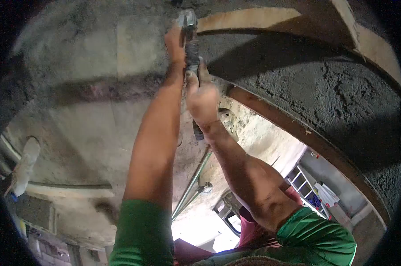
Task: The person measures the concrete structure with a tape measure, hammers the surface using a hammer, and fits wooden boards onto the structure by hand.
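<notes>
Tool [192,52], dark and long: runs near upright in view, top end beside curved board [249,20]. Right hand [202,101], lower: fingers closed round tool's middle. Left hand [175,42]: against upper end, finger closure too blurred to tell.

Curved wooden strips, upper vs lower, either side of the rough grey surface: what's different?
Colour: the upper strip is pale tan; the lower strip is dark reddish brown.
Overlap: another board crosses the upper strip; no board crosses the lower strip in view.
Light: the upper strip sits among dim grey surfaces; the lower strip borders a bright area.
Shared: both curve along the grey surface.
</notes>
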`<state>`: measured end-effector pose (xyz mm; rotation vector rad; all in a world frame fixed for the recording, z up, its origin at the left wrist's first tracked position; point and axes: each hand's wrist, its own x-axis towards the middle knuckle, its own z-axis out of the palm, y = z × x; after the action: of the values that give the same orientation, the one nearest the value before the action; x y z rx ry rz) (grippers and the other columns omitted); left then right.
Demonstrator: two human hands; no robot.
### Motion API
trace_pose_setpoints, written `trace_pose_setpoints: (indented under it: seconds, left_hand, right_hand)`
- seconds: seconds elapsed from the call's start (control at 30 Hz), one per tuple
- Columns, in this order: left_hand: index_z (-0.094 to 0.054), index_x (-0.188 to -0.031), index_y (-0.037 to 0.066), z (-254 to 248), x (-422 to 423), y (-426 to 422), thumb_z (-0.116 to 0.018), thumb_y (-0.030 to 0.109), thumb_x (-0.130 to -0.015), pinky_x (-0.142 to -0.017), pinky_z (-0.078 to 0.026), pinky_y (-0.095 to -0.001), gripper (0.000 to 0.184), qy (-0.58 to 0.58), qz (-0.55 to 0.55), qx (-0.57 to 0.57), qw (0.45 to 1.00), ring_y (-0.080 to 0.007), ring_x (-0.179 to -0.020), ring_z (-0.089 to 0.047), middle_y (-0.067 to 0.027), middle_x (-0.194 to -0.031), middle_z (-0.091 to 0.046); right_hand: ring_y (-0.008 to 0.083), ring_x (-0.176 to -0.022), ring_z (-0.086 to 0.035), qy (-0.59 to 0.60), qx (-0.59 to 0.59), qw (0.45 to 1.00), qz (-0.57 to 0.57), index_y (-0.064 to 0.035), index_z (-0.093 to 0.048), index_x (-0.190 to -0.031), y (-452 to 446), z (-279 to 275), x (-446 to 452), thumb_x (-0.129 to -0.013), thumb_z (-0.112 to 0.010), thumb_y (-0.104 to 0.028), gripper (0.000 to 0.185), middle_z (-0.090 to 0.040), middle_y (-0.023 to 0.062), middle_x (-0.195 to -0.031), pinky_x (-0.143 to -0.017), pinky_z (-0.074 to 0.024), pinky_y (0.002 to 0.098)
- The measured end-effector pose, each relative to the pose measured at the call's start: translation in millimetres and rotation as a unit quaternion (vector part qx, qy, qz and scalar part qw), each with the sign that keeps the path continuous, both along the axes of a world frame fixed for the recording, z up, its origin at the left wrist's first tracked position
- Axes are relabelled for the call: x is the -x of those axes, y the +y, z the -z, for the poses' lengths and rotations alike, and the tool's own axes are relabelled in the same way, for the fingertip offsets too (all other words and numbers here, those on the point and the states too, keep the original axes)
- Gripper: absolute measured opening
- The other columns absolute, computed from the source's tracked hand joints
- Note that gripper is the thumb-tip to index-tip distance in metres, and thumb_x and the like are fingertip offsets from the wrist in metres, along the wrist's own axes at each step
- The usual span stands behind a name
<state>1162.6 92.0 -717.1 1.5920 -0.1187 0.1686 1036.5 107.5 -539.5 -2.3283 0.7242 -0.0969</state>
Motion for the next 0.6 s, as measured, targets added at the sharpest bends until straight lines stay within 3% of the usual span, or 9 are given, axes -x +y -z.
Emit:
trace_pose_setpoints:
  seconds: [0.07, 0.13, 0.23, 0.33, 0.4, 0.47, 0.53, 0.57, 0.6]
  left_hand:
    - [-0.068, -0.095, 0.008, -5, 0, -2, -0.066, 0.019, -0.083, -0.065, -0.050, -0.0366, 0.016, 0.021, -0.009, 0.101, 0.995, -0.0266, -0.074, -0.067, -0.0146, -0.085, -0.068]
    - [-0.068, -0.097, 0.008, 2, 2, -2, -0.065, 0.021, -0.084, -0.067, -0.050, -0.0376, 0.019, 0.148, 0.036, 0.220, 0.963, -0.0237, -0.075, -0.067, -0.0115, -0.086, -0.070]
    - [-0.068, -0.096, 0.008, 10, 2, -1, -0.065, 0.021, -0.084, -0.068, -0.049, -0.0388, 0.019, 0.222, 0.077, 0.039, 0.971, -0.0253, -0.076, -0.067, -0.0109, -0.083, -0.069]
    - [-0.066, -0.095, 0.004, 1, -2, -4, -0.064, 0.023, -0.084, -0.067, -0.049, -0.0401, 0.021, 0.197, -0.031, 0.236, 0.951, -0.0311, -0.076, -0.066, -0.0173, -0.082, -0.066]
    - [-0.065, -0.093, 0.000, 2, -1, 1, -0.063, 0.026, -0.087, -0.065, -0.048, -0.0405, 0.027, 0.131, 0.013, 0.112, 0.985, -0.0289, -0.073, -0.065, -0.0146, -0.078, -0.065]
    - [-0.064, -0.093, -0.002, -17, -2, 8, -0.062, 0.030, -0.090, -0.064, -0.048, -0.0393, 0.032, 0.078, 0.021, -0.009, 0.997, -0.0236, -0.070, -0.064, -0.0092, -0.077, -0.064]
    - [-0.064, -0.093, -0.002, -8, 8, 5, -0.062, 0.032, -0.092, -0.063, -0.047, -0.0379, 0.035, 0.053, 0.018, -0.089, 0.994, -0.0191, -0.068, -0.062, -0.0046, -0.077, -0.063]
    - [-0.065, -0.094, 0.000, 2, 10, -3, -0.061, 0.033, -0.093, -0.062, -0.047, -0.0361, 0.033, 0.144, 0.002, 0.133, 0.981, -0.0161, -0.067, -0.061, -0.0020, -0.077, -0.063]
    - [-0.065, -0.094, 0.001, -2, 5, -2, -0.061, 0.032, -0.093, -0.062, -0.048, -0.0348, 0.032, 0.210, -0.002, 0.200, 0.957, -0.0148, -0.066, -0.060, -0.0018, -0.077, -0.063]
  right_hand:
    - [0.0254, -0.075, -0.065, 0.069, -0.076, 0.994, 0.026, 0.0041, -0.042, -0.139, 0, -3, -6, -0.098, -0.051, -0.019, 0.048, -0.065, 0.0258, -0.094, -0.069, -0.0510, 0.0337]
    - [0.0251, -0.074, -0.065, 0.024, -0.070, 0.997, 0.015, 0.0040, -0.042, -0.138, 4, -9, -3, -0.098, -0.051, -0.019, 0.048, -0.065, 0.0255, -0.091, -0.067, -0.0510, 0.0337]
    - [0.0226, -0.070, -0.064, -0.015, -0.035, 0.999, 0.003, 0.0038, -0.043, -0.138, -2, 9, 4, -0.098, -0.052, -0.020, 0.048, -0.065, 0.0230, -0.085, -0.065, -0.0509, 0.0331]
    - [0.0188, -0.067, -0.061, -0.053, 0.036, 0.998, -0.029, 0.0035, -0.043, -0.139, -10, 20, 1, -0.097, -0.052, -0.021, 0.049, -0.064, 0.0194, -0.080, -0.063, -0.0507, 0.0326]
    - [0.0174, -0.067, -0.060, -0.081, 0.070, 0.993, -0.051, 0.0033, -0.043, -0.139, -7, 10, 0, -0.097, -0.053, -0.022, 0.049, -0.064, 0.0180, -0.078, -0.063, -0.0507, 0.0326]
    - [0.0191, -0.070, -0.062, 0.033, -0.109, 0.993, 0.030, 0.0046, -0.044, -0.137, 4, -22, -10, -0.097, -0.052, -0.021, 0.049, -0.065, 0.0210, -0.084, -0.065, -0.0508, 0.0338]
    - [0.0184, -0.070, -0.062, 0.044, -0.070, 0.996, 0.029, 0.0049, -0.044, -0.137, -2, -1, -1, -0.097, -0.051, -0.021, 0.049, -0.065, 0.0209, -0.084, -0.065, -0.0506, 0.0335]
    - [0.0177, -0.070, -0.061, 0.050, -0.029, 0.998, 0.022, 0.0052, -0.044, -0.137, -5, 9, 5, -0.096, -0.051, -0.020, 0.049, -0.064, 0.0208, -0.084, -0.065, -0.0504, 0.0332]
    - [0.0177, -0.070, -0.061, 0.045, -0.026, 0.998, 0.020, 0.0052, -0.044, -0.137, -5, 10, 4, -0.096, -0.051, -0.020, 0.049, -0.064, 0.0208, -0.084, -0.065, -0.0504, 0.0332]
